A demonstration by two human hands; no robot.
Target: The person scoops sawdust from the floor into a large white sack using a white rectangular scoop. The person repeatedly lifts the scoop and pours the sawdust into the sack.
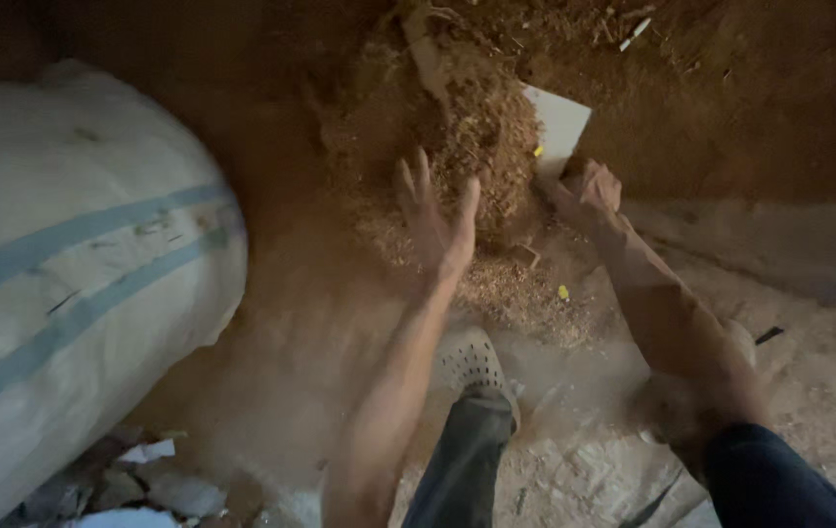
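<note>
My left hand (434, 217) is stretched out with its fingers apart, palm toward a heap of brown sawdust-like chaff (457, 147) on the ground. It holds nothing. My right hand (589, 188) is closed on the lower edge of a flat white board (557, 127) that stands against the right side of the heap. Loose chaff lies spread below both hands.
A large white woven sack with blue stripes (66, 264) lies at the left. My foot in a perforated light shoe (474, 364) stands under my left forearm. Scraps of paper and rubble (144, 479) lie at the bottom left. A low concrete ledge (760, 244) runs at the right.
</note>
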